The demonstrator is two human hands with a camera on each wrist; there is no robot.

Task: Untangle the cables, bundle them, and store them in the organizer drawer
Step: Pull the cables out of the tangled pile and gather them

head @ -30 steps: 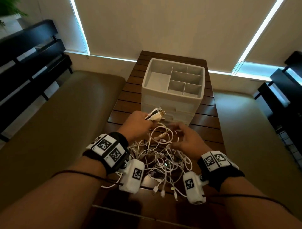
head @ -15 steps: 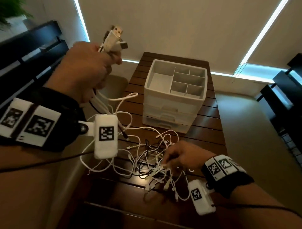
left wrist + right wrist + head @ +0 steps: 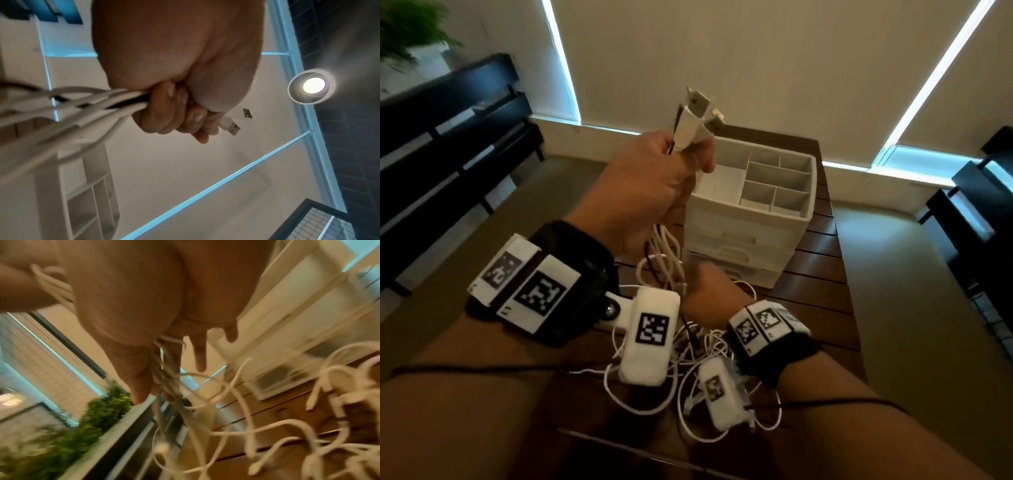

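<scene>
Here, a person's left hand (image 3: 650, 185) is raised above a slatted wooden table (image 3: 822, 274), fingers clenched around a bunch of cables (image 3: 86, 110) just below their plugs. White USB plugs (image 3: 697, 118) stick up out of the fist; the left wrist view shows 2 of them clearly, along with at least 1 dark cable among the white ones. The strands hang from the fist down to the right hand (image 3: 705, 291), which is lower, just in front of the organizer (image 3: 750, 236). In the blurred right wrist view the thumb and a finger appear to pinch the hanging strands while the other fingers (image 3: 200, 360) point loosely downward. More cable lies in a loose white tangle (image 3: 688, 404) on the table beneath both wrists. The white organizer stands on the table beyond the hands, its top tray split into several compartments, with its drawers stacked below. A dark bench (image 3: 448, 137) stands at left.
</scene>
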